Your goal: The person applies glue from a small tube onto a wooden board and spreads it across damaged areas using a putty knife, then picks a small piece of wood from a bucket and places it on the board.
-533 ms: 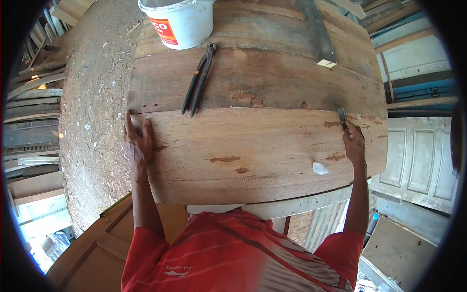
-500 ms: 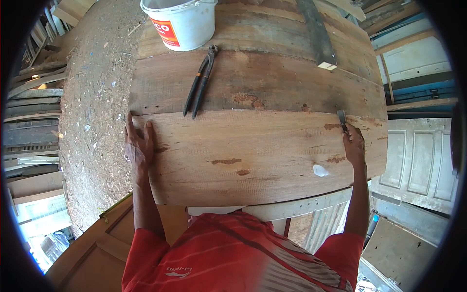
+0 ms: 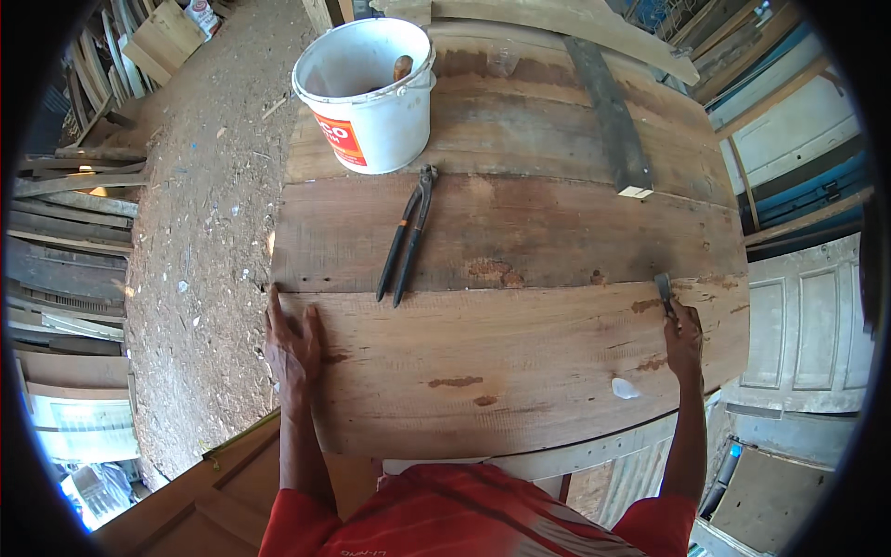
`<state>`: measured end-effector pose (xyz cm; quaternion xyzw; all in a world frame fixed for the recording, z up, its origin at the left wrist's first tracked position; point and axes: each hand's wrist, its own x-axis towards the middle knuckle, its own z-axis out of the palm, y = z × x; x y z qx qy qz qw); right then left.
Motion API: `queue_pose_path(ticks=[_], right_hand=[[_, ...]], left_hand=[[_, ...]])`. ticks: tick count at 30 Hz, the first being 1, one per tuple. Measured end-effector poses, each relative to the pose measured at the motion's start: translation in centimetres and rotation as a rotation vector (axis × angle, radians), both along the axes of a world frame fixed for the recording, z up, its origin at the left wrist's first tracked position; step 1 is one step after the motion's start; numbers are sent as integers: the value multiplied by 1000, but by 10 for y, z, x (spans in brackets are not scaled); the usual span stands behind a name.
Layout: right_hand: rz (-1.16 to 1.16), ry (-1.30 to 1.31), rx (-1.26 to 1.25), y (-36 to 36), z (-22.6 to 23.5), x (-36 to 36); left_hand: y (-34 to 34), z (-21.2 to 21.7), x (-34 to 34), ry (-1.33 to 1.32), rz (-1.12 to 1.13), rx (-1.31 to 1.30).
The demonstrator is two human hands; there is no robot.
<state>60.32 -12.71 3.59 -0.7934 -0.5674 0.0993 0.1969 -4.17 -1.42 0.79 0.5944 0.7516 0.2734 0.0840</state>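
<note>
- Wooden board (image 3: 520, 371), the nearest plank of the bench top, lies straight across in front of the person, with a small white blob (image 3: 625, 388) near its right end.
- Left hand (image 3: 292, 348) lies flat and open on the board's left end, fingers spread, holding nothing.
- Right hand (image 3: 684, 339) is closed around a small scraper (image 3: 665, 290), whose blade touches the board's far edge near the right end.
- Pincers (image 3: 406, 234) with dark handles lie on the next plank, between the hands.
- White bucket (image 3: 367, 97) stands at the far left of the bench; a wooden handle (image 3: 401, 67) pokes out of it, the rest of its contents hidden.
- Long dark metal strip (image 3: 608, 111) lies across the far planks.
</note>
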Motion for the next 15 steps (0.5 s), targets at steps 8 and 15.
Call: queue_pose_path(ticks=[8,15], right_hand=[[-119,127,143,-30,-9,-17],[-217,-8,171,-110,-4,-37]], left_hand=[[0,-7,6,-152,-28,-82],[17,-46,-23,-72,-76,-16]])
